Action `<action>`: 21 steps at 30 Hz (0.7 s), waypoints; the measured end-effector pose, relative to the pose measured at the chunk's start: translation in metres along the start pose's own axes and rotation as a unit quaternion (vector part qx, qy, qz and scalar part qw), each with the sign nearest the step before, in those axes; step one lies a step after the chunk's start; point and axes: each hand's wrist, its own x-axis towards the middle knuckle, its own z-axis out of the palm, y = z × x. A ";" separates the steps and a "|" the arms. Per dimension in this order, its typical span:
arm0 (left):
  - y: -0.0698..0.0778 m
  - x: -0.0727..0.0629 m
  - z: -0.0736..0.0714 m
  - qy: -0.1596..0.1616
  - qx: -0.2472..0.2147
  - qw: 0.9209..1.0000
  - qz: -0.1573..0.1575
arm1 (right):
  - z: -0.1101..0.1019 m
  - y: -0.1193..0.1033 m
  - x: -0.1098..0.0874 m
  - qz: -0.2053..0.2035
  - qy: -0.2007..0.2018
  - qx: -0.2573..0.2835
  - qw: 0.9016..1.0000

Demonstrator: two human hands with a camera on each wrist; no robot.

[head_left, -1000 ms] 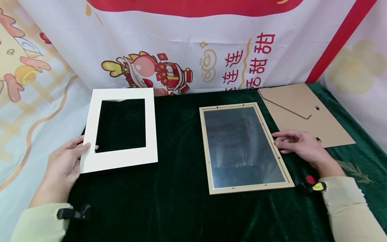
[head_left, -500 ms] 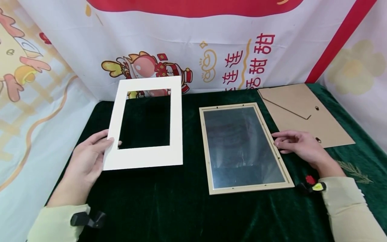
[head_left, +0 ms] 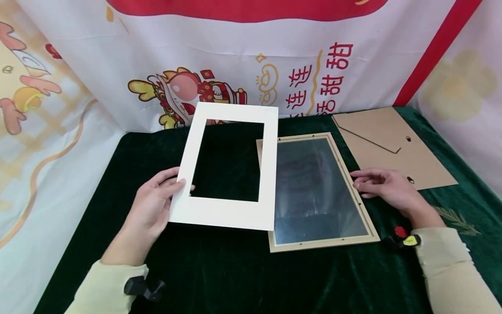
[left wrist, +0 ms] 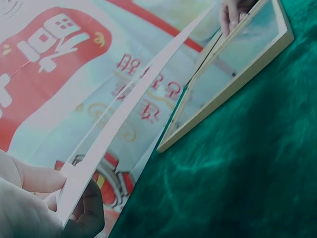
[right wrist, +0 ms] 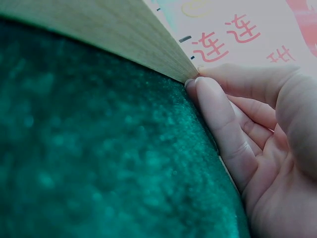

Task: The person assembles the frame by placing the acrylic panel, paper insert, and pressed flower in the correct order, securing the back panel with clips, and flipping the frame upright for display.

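Note:
My left hand pinches the left edge of a white picture mat, thumb on the front and fingers behind. The mat is held tilted above the cloth, its right border overlapping the wooden picture frame in the head view. Seen from the left wrist, the mat is nearly edge-on. The frame lies face down with its clear pane inside and small dark tabs along its rim. My right hand rests beside the frame, fingertips touching its right outer side, also in the right wrist view, where the wooden side shows.
A brown backing board with a wire stand and two small hangers lies at the back right. Near the right sleeve are a small red flower and a dried green sprig. Dark green velvet covers the table; a printed curtain hangs behind.
My left hand has carried the mat rightward from the far left, up to and partly over the frame. The right hand and the frame have stayed in place.

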 end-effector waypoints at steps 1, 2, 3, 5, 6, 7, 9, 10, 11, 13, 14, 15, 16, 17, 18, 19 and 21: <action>-0.001 0.000 0.004 -0.002 0.001 1.000 0.000 | 0.000 0.000 0.000 -0.002 0.000 0.001 1.000; -0.001 0.000 0.008 -0.004 0.003 1.000 0.002 | 0.000 0.000 0.000 -0.003 -0.001 0.002 1.000; -0.002 0.001 0.012 -0.006 0.003 1.000 0.003 | 0.000 0.000 0.000 -0.004 -0.001 0.003 1.000; -0.003 0.001 0.020 -0.010 0.006 1.000 0.006 | -0.001 0.000 0.000 -0.006 -0.001 0.004 1.000; -0.004 0.001 0.024 -0.012 0.006 1.000 0.006 | -0.001 -0.001 0.000 -0.005 -0.001 0.003 1.000; -0.005 0.002 0.028 -0.013 0.005 1.000 0.007 | -0.001 -0.001 0.000 -0.005 0.000 0.003 1.000; -0.006 0.002 0.036 -0.015 0.004 1.000 0.006 | -0.001 -0.001 0.000 -0.003 0.000 0.003 1.000; -0.007 0.002 0.040 -0.016 0.002 1.000 0.005 | -0.001 -0.001 0.000 -0.002 0.000 0.003 1.000; -0.007 0.003 0.044 -0.017 0.001 1.000 0.004 | -0.001 -0.001 0.000 -0.001 0.001 0.003 1.000; -0.009 0.004 0.052 -0.019 -0.003 1.000 0.003 | -0.001 0.000 0.001 0.000 0.002 0.004 1.000; -0.009 0.005 0.056 -0.018 -0.004 1.000 0.002 | -0.001 0.000 0.001 0.002 0.002 0.004 1.000; -0.010 0.007 0.061 -0.020 -0.006 1.000 0.003 | -0.001 0.000 0.001 0.003 0.003 0.004 1.000; -0.011 0.008 0.065 -0.021 -0.006 1.000 0.003 | -0.001 0.000 0.001 0.004 0.003 0.003 1.000; -0.012 0.009 0.070 -0.021 -0.007 1.000 0.002 | -0.001 0.000 0.001 0.005 0.004 0.003 1.000; -0.013 0.011 0.074 -0.021 -0.009 1.000 0.001 | 0.000 0.000 0.001 0.005 0.004 0.003 1.000; -0.015 0.012 0.078 -0.022 -0.009 1.000 0.000 | 0.000 0.000 0.001 0.006 0.004 0.002 1.000; -0.017 0.015 0.085 -0.023 -0.011 1.000 -0.002 | 0.000 0.000 0.001 0.004 0.005 -0.001 1.000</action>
